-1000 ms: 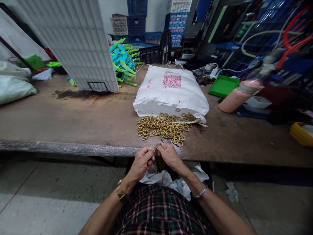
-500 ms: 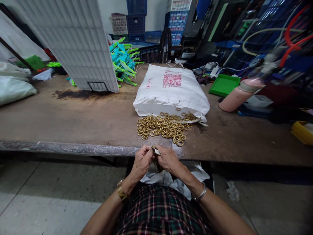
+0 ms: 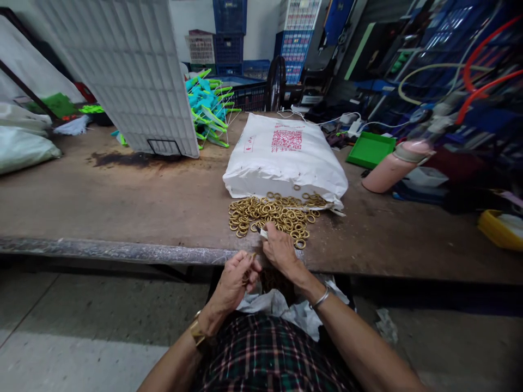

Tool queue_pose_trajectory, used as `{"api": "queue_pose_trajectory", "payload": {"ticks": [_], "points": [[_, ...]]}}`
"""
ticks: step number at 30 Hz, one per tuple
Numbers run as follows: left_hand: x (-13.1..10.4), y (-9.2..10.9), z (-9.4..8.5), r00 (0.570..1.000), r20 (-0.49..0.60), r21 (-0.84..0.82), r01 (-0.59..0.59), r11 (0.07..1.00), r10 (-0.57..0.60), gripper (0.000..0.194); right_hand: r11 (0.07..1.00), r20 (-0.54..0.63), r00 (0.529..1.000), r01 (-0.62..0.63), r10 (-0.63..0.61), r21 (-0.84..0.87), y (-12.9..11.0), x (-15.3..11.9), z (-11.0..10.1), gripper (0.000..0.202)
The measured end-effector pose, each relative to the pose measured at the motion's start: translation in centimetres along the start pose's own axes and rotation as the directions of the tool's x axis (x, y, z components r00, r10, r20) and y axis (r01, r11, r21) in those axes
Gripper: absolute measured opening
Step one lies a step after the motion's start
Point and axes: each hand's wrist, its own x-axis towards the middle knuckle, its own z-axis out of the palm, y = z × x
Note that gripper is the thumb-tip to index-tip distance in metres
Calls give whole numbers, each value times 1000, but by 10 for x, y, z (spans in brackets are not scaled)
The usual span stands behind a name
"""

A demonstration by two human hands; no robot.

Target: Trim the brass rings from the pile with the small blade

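A heap of gold metal rings (image 3: 269,215) lies on the brown table (image 3: 122,201) in front of a white sack (image 3: 286,160). My right hand (image 3: 280,247) reaches onto the near edge of the heap, holding a small silvery tool between its fingers. My left hand (image 3: 236,276) stays at the table's front edge, fingers closed on a gold ring. A crumpled white bag (image 3: 281,305) sits on my lap under both hands.
A white grid panel (image 3: 134,76) leans at the back left, with teal and green plastic parts (image 3: 206,106) beside it. A green tray (image 3: 370,148) and a pink bottle (image 3: 390,166) lie to the right. A yellow tray (image 3: 500,228) sits far right.
My right hand has left the left hand and moved forward onto the ring heap with the tool. My left hand dropped slightly, still holding a ring.
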Motion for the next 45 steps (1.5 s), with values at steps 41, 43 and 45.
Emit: {"api": "queue_pose_trajectory", "payload": {"ticks": [41, 43, 45], "points": [[29, 0, -9, 948, -65, 434, -254, 864, 311, 25, 440, 178, 984, -164, 10, 883, 19, -9, 2, 18], [29, -2, -10, 940, -19, 499, -286, 818, 340, 26, 359, 260, 965, -246, 8, 900, 18, -14, 1, 15], [28, -4, -12, 933, 28, 553, -313, 772, 358, 28, 311, 329, 944, -308, -15, 899, 16, -19, -1, 14]]}}
